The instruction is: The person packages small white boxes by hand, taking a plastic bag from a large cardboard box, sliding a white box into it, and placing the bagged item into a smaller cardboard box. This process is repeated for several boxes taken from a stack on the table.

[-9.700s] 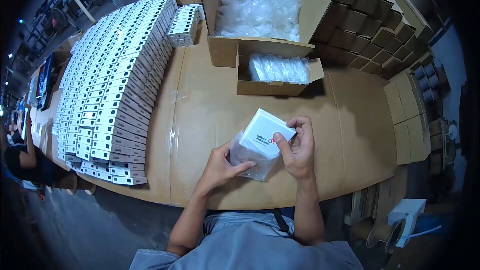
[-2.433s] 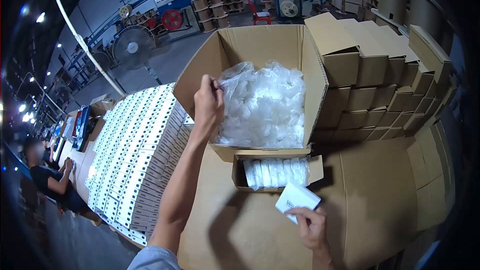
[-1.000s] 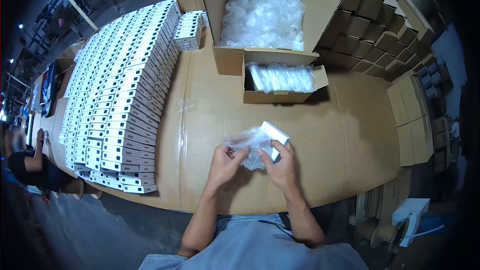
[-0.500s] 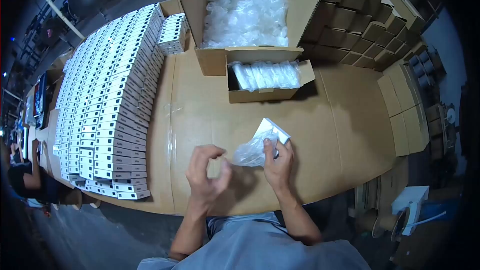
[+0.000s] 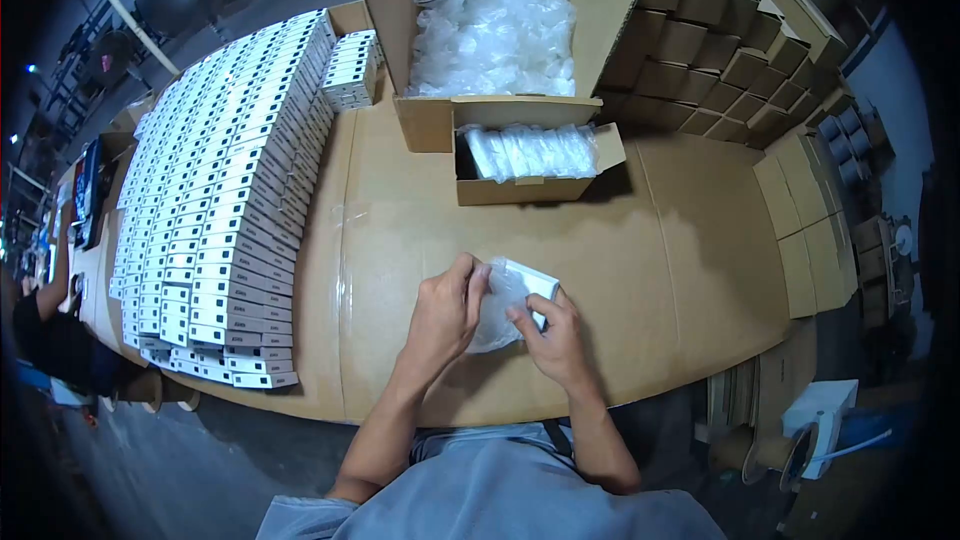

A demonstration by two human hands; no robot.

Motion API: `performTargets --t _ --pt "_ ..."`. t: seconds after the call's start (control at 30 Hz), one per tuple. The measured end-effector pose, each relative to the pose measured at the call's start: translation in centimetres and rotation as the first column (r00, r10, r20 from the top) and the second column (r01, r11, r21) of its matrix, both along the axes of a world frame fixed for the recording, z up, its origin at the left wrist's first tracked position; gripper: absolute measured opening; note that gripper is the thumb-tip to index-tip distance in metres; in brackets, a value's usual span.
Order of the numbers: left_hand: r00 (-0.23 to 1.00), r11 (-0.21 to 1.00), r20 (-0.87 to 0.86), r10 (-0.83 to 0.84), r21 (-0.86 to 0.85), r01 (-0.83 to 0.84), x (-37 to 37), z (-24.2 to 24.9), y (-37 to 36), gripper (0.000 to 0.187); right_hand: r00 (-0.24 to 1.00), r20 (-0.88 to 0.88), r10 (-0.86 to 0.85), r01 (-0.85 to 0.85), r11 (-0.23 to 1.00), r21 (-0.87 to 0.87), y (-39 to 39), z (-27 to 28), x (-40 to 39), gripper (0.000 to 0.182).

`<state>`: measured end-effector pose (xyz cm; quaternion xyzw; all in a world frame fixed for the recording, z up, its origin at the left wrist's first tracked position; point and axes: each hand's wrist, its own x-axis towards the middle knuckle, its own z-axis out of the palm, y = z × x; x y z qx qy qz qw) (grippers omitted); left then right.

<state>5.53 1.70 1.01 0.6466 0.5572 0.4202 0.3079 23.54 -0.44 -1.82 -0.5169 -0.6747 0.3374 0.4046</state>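
My right hand (image 5: 560,345) grips a small white box (image 5: 540,287), with the thumb across its near side and the fingers behind it. A clear plastic bag (image 5: 493,320) lies against the left side of the box and hangs below it. At the bag's upper left edge, my left hand (image 5: 445,305) pinches the film between thumb and fingers. Both hands are over the cardboard-covered table (image 5: 385,230), near its front edge. Beyond them stands a small open carton (image 5: 525,195) with a row of plastic-wrapped pieces (image 5: 530,152) in it.
Tall stacks of white boxes (image 5: 215,210) fill the table's left side. A large open carton (image 5: 425,125) of clear plastic bags (image 5: 490,35) stands at the back. Brown cartons (image 5: 700,65) are piled at the back right, more (image 5: 800,210) at the right edge. Another person (image 5: 60,325) is at far left.
My left hand has moved up and right and closed on the bag's edge. The white box and bag in my right hand have shifted slightly left and down.
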Motion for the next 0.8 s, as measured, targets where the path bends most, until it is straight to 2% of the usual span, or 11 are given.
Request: performTargets --t 0.03,0.13,0.17,0.23,0.33,0.37,0.5,0.63,0.7,0.77,0.8 --pt "1.0 0.997 0.016 0.011 -0.073 -0.009 -0.2 0.1 0.3 0.016 1.0 -0.018 0.013 -0.016 0.985 -0.173 -0.3 1.0 0.2 0.026" --pt "1.0 0.975 0.028 0.001 -0.224 0.005 -1.0 1.1 0.8 0.017 0.99 -0.084 0.114 -0.123 0.986 -0.111 -0.8 -0.8 0.9 0.026" --pt "0.999 0.965 0.03 -0.011 -0.263 0.019 -1.3 1.7 0.9 0.018 0.989 -0.073 0.129 -0.14 0.975 -0.174 -1.0 -0.9 1.4 0.026" --pt "0.997 0.946 0.01 -0.073 -0.316 0.073 -2.3 1.4 1.2 0.018 0.99 -0.078 0.114 -0.126 0.978 -0.167 -1.1 -0.9 1.6 0.027" --pt "0.974 0.98 0.166 -0.155 -0.096 0.172 -2.5 -0.5 1.3 0.017 0.994 -0.015 0.112 -0.113 0.98 -0.165 -1.4 -0.8 1.6 0.027" --pt "0.966 0.97 0.088 -0.245 0.006 0.245 -2.6 -0.6 1.4 0.022 0.993 0.018 0.116 -0.112 0.98 -0.165 -1.5 -0.7 1.6 0.028" --pt "0.917 0.912 0.269 -0.294 -0.207 0.353 -2.9 1.0 1.2 0.032 0.965 0.066 0.255 -0.248 0.963 -0.108 -1.7 -0.4 1.7 0.026" --pt "0.799 0.933 0.582 -0.15 -0.185 0.309 -2.9 0.9 1.2 0.042 0.973 0.042 0.225 -0.217 0.966 -0.143 -1.7 -0.6 1.7 0.029" --pt "0.886 0.982 0.429 -0.174 0.004 0.191 -3.0 -1.1 1.0 0.044 0.984 0.059 0.166 -0.153 0.972 -0.179 -1.7 -0.1 1.6 0.03" --pt "0.955 0.981 0.227 -0.192 0.02 0.193 -4.0 -1.9 0.4 0.05 0.987 0.037 0.155 -0.146 0.974 -0.174 -1.7 -0.6 1.7 0.028" --pt "0.957 0.986 0.249 -0.15 -0.032 0.163 -4.1 -2.1 0.2 0.049 0.988 0.025 0.153 -0.146 0.973 -0.176 -1.8 -0.8 1.7 0.028"
